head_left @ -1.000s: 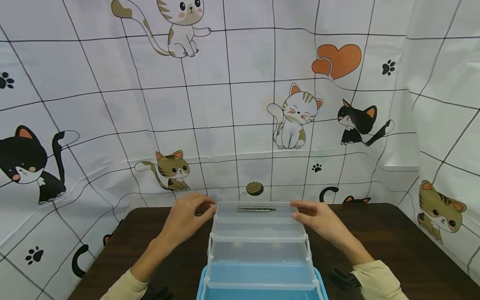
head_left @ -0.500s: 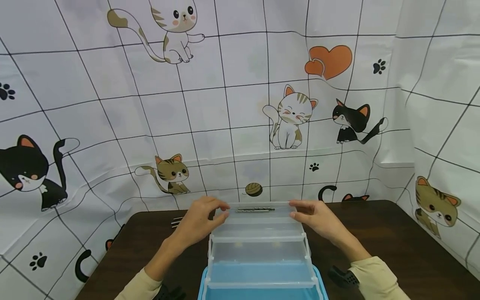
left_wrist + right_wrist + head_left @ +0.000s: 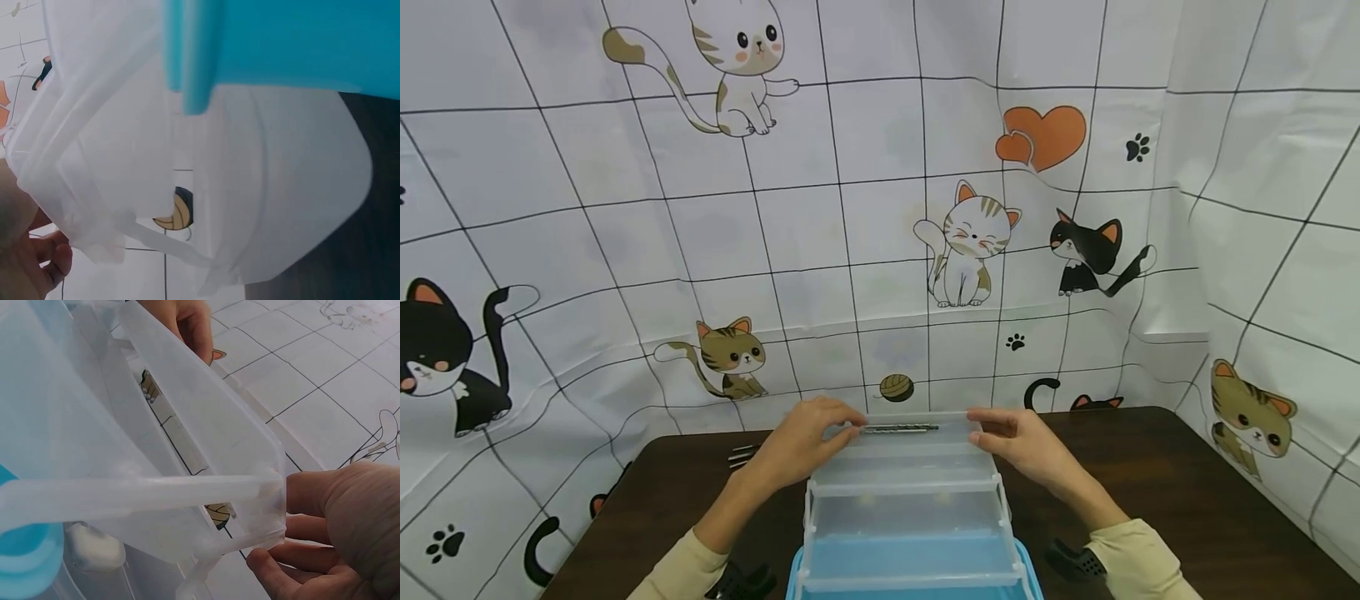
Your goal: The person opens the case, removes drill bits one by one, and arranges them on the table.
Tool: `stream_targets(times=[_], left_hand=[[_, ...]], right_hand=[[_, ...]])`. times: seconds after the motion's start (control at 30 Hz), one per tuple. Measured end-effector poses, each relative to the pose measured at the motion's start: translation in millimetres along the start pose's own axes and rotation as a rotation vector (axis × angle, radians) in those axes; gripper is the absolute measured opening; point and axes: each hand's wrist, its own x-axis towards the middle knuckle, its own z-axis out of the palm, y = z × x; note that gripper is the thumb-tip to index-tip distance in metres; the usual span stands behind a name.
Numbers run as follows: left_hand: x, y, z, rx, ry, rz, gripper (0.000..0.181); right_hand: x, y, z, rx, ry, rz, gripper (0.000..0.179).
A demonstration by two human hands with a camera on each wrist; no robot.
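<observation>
A tiered folding storage box (image 3: pixel 902 558), translucent with a blue base, stands fanned out in front of me. Thin metal drill bits (image 3: pixel 898 428) lie in its top tray (image 3: pixel 917 450). My left hand (image 3: pixel 808 442) reaches over that tray's left end, fingertips beside the bits' left end; whether it pinches the tray or a bit is hidden. In the left wrist view, its curled fingers (image 3: pixel 53 256) are near the tray corner. My right hand (image 3: pixel 1022 442) holds the tray's right end; in the right wrist view, fingers and thumb (image 3: pixel 265 569) lie around the end wall (image 3: pixel 265 500).
More thin metal bits (image 3: pixel 743 456) lie on the dark wooden table (image 3: pixel 1142 483), left of my left hand. Behind the table hangs a white cloth (image 3: pixel 880 250) with cats and grid lines. A whitish lump (image 3: pixel 94 547) shows inside the box in the right wrist view.
My left hand has moved right, from the tray's left corner to over its end, uncovering the bits on the table. My right hand stays at the tray's right end. The head view shifts slightly.
</observation>
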Motion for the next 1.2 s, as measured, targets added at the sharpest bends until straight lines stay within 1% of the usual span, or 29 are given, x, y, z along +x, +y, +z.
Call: stream_targets(times=[0.1,0.23,0.4,0.47,0.73,0.93,1.07,1.2], left_hand=[[3.5,-1.3,0.6,-0.021,-0.034,-0.030,0.017],[9.4,-1.8,1.4,-0.020,-0.073,-0.045,0.018],[10.7,-1.9,1.4,-0.031,-0.127,-0.083,0.020],[11.2,-1.7,1.2,-0.028,-0.136,-0.089,0.020],[13.9,-3.7,3.0,0.024,-0.092,-0.067,0.014],[12.5,-6.4,5.5,-0.004,-0.094,-0.103,0.014],[12.9,-8.6,7.6,-0.003,-0.093,-0.091,0.013],[13.2,-9.2,7.3,-0.015,-0.097,-0.090,0.012]], right_hand=[[0.4,0,1,-0.006,0.012,0.016,0.046],[0.3,-1,2,-0.001,0.021,0.039,0.046],[0.7,0,5,-0.009,0.005,0.016,0.050],[1.0,0,6,-0.019,0.009,0.010,0.050],[3.3,-3,3,-0.022,0.028,0.027,0.045],[2.9,-3,3,-0.025,0.022,0.032,0.047],[2.0,-3,4,-0.018,0.034,0.056,0.044],[1.7,-3,3,-0.019,0.034,0.053,0.043]])
